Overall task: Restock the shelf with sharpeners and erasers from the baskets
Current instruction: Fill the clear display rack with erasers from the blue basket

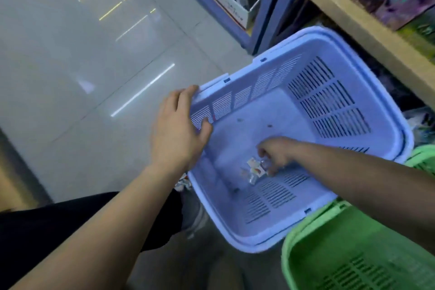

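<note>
Step in hand (judged): the last stock is being gathered from the blue basket [339, 37], centre right of the frame.

Grip:
- Left hand [179, 129], frame centre: the basket's left corner is gripped, with fingers laid over the rim and the thumb pressed on the slotted inner wall.
- Right hand [275, 155], lower centre right: it is reached down to the basket floor, and its fingers are curled round the small packets [253, 169], apparently pinching some. How many are actually held cannot be told through the blur.

Doing it well (judgement):
- The basket is best kept steady by the left hand, or tipped a little so the packets slide together.
- The wrapping looks clear and glossy, so it is probably slippery. A gathering scoop against the lower wall is preferred to single picks.
- The floor and wall slots should be checked for stragglers before the hand is lifted.

Containers:
- Blue basket: only a small cluster of wrapped packets is seen, white with red-orange print, on the floor near the lower wall. Whether they are sharpeners or erasers cannot be told.
- Green basket [329, 242], lower right corner, just beside the blue one: no contents are seen in the part in view.
- Shelf [367, 23], upper right: dark printed boxes are carried.
- Cardboard box [235, 9], top centre: bagged goods are held, blurred.
</note>
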